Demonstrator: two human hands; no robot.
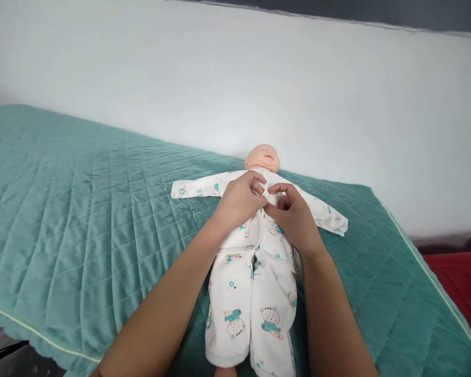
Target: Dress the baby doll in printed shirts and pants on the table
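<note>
A baby doll [262, 156] lies on its back on a teal quilted cover [82, 209], arms spread out. It wears a white jacket [198, 187] and white trousers [255, 314] printed with teal cats. My left hand [238, 199] and my right hand [294, 212] meet over the doll's chest. Both pinch the front edges of the jacket, just below the neck. The fingers are curled tight on the cloth, and the fastening between them is too small to make out.
The cover lies over a padded surface whose front edge [35, 330] runs along the lower left. A white wall [259, 78] rises right behind the doll. Something red [461, 283] sits beyond the right edge.
</note>
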